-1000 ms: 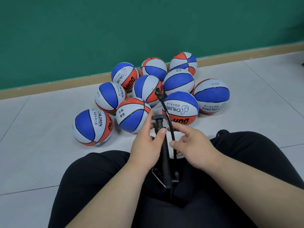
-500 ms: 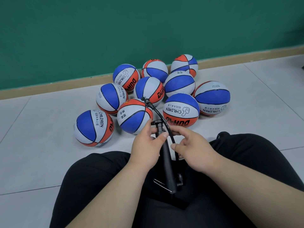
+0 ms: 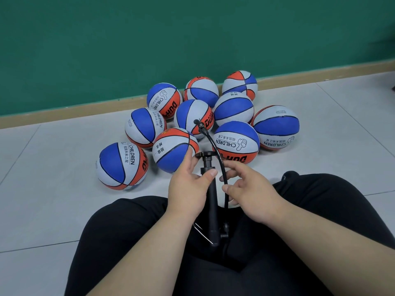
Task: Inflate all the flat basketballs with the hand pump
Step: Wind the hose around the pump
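Ten blue-white-orange rubber basketballs (image 3: 236, 143), all round.
Left hand (image 3: 188, 189) grips black hand pump (image 3: 212, 201); right hand (image 3: 252, 193) pinches its black hose (image 3: 214, 145).

A dark green wall (image 3: 149, 39) spans 10 to 2 o'clock, a tan skirting board (image 3: 64, 116) at its foot, pale grey floor tiles (image 3: 53, 189) toward 6 o'clock

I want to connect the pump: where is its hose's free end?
In the head view, mid-frame, the hose end stands above the pump handle, in front of the middle ball.
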